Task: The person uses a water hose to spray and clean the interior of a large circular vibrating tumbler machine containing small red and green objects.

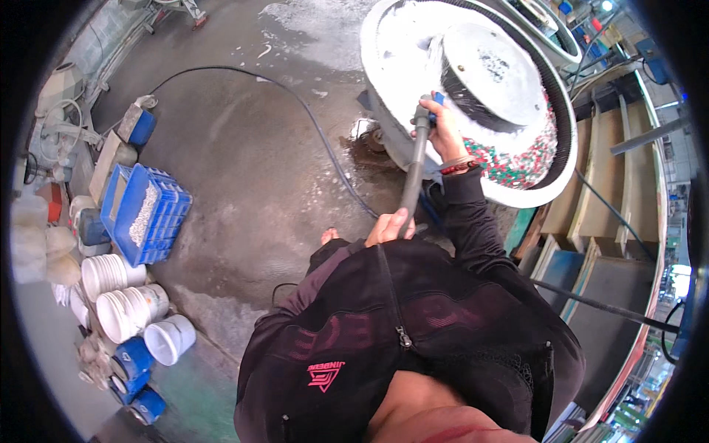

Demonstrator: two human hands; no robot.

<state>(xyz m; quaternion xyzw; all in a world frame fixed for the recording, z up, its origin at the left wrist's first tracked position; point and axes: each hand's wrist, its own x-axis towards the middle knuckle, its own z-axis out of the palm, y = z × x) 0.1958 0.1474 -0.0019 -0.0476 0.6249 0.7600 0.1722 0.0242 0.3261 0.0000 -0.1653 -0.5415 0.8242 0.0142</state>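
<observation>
My right hand (446,134) is closed round the upper end of a grey pipe (415,171), beside its blue valve handle (437,99). Lower down, close to my waist, my left hand (390,227) grips the same pipe. The pipe's top end reaches over a large round tub (518,196) with a pale rim and dark ribbed inner wall. White foam (399,52) covers much of the tub's inside. Small red, green and white pieces (523,161) show at its near right side, around a raised round centre (495,74).
A dark hose (305,103) curves over the wet floor (236,148). At left stand blue crates (166,214), one holding small pale pieces, stacked white buckets (133,314) and blue containers (133,358). Wooden troughs (583,177) line the right side. Another round tub (543,18) stands behind.
</observation>
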